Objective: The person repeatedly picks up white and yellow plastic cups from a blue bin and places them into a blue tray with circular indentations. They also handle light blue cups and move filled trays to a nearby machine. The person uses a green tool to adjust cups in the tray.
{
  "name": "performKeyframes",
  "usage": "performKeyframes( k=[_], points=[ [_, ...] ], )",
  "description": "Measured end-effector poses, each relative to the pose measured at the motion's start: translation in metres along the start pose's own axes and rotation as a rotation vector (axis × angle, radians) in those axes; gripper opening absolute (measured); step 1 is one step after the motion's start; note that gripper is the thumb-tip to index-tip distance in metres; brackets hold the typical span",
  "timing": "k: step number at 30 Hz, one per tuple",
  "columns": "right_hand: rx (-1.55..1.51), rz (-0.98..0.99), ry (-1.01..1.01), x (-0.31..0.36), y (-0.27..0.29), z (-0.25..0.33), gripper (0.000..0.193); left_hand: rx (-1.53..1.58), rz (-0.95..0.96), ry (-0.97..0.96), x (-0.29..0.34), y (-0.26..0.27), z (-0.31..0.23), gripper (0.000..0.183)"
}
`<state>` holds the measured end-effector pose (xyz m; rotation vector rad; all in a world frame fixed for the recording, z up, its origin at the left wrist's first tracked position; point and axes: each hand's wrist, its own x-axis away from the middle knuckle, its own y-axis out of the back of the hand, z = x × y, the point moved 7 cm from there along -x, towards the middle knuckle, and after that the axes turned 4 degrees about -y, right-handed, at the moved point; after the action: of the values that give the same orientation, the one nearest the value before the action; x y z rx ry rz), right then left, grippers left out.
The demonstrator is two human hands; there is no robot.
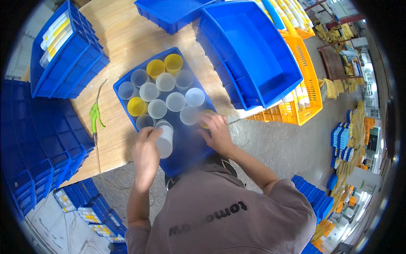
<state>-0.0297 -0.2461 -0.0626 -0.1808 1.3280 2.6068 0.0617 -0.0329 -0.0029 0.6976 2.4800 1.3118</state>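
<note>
Four yellow cups (137, 106) and a group of translucent cups (175, 101) stand in the blue tray (188, 146). Over the tray's near left part, our left hand (146, 149) is closed on a tilted white cup (165, 144). At the tray's right edge, our right hand (220, 133) is half curled, touching one yellow cup; we cannot tell whether it grips it. We have a green air gun (94, 115) left of the tray and a blue bin (251, 51) right of it.

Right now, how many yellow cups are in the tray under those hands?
4: two yellow cups at the far end of the tray, one on its left side, and one on its right, partly covered by the right hand. Others could be hidden.
</note>
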Motion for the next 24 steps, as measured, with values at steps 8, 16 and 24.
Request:
performKeyframes(
  k=[8,16,24],
  points=[
    [-0.136,-0.063,0.36,-0.123,-0.013,0.089,0.053,-0.285,0.039,0.11,0.022,-0.036,0.053,0.018],
    [0.27,-0.513,0.849,-0.375,-0.127,0.268,0.052,-0.209,-0.233,0.426,0.007,-0.059,0.094,0.04],
    [0.303,-0.124,0.765,-0.493,-0.121,0.287,0.022,0.145,-0.322,0.43,0.078,-0.04,0.078,0.059]
  ],
)
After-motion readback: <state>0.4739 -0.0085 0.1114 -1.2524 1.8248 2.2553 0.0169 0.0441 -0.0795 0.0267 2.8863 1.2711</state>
